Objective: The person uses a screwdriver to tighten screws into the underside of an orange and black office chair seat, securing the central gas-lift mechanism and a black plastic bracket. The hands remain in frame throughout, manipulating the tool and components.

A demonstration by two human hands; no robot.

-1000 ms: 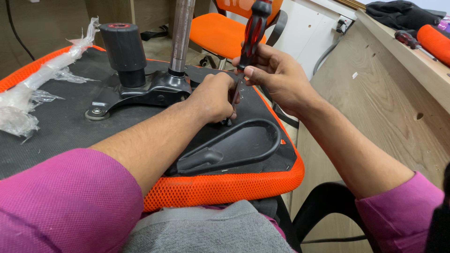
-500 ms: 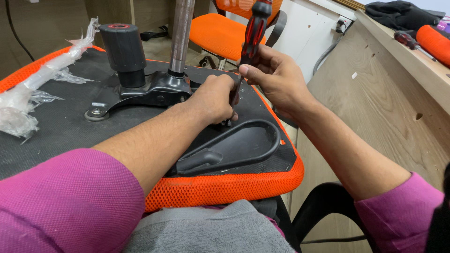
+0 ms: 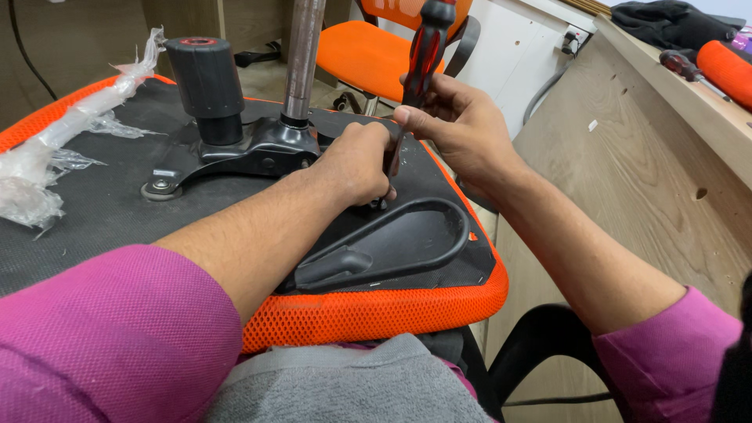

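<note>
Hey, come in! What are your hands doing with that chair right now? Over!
Right hand gripping red-and-black screwdriver, tip down at the armrest bracket. Left hand steadying the tip on the upturned chair seat. Nothing blocking.

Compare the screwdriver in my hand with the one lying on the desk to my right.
The held screwdriver stands nearly upright in the right hand, tip down by the left hand on the chair seat underside. The desk screwdriver lies flat, untouched, and looks smaller, being farther off. Both have red-and-black handles.
</note>
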